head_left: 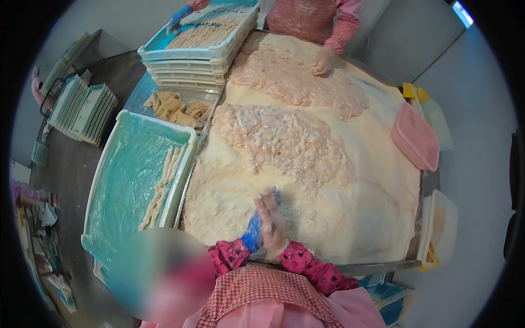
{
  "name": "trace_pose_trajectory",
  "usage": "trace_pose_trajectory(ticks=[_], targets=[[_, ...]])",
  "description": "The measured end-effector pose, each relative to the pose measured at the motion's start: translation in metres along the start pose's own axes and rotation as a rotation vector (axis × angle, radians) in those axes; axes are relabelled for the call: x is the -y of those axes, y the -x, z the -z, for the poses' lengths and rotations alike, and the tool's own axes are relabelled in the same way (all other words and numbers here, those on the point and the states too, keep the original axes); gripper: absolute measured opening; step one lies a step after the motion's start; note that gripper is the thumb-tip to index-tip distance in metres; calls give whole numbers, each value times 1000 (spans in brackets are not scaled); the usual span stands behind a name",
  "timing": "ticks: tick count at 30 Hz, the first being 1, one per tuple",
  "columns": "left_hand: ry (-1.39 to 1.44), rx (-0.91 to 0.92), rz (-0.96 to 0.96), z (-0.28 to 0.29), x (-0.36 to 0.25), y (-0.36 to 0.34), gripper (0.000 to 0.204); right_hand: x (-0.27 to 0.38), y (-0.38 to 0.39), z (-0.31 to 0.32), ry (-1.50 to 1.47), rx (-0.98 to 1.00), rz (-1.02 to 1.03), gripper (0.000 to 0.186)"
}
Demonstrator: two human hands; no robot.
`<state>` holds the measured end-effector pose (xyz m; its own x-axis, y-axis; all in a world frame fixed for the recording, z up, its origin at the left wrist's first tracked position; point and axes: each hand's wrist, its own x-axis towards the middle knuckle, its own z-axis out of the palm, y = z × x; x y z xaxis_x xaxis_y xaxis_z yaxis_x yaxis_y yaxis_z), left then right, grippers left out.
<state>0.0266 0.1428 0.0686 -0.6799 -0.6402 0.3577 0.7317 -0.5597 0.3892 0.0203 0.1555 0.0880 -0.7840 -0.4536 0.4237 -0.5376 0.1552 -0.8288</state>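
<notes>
one blue-gloved left hand (252, 232) touches the right hand (270, 221) over pale powder (377, 213) on the counter (391, 267), near lumpy pinkish pieces (284, 139), both grips too blurred to tell.

At the lower centre, the left glove (252, 235) is showing blue, the sleeves (229, 255) are displaying dark motifs on magenta — and the apron (251, 290) below is bearing red-and-white checks. Across the middle, cream powder (377, 177) is setting off pale-pink lumps (287, 139). At the left, a tray (126, 169) is pairing turquoise with a white rim, its strips (160, 189) showing pale beige. At the right, a tub (414, 136) is showing pink. At the top, a co-worker's apron (301, 22) is repeating red and pale lines.
</notes>
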Motion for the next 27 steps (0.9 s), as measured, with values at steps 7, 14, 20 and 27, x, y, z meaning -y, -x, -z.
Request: trace_pose_trajectory(ticks=[7, 14, 20, 27], targets=[[-52, -488, 861, 80, -83, -57, 46, -49, -79, -8, 634, 75, -146, 42], [-528, -406, 200, 63, -202, -174, 49, -93, -118, -31, 1061, 266, -14, 29], [-1376, -383, 600, 233, -349, -170, 53, -81, -120, -40, 933, 202, 9, 27], [-1085, -55, 804, 217, -300, -180, 65, -84, -135, -39, 986, 245, -17, 29]])
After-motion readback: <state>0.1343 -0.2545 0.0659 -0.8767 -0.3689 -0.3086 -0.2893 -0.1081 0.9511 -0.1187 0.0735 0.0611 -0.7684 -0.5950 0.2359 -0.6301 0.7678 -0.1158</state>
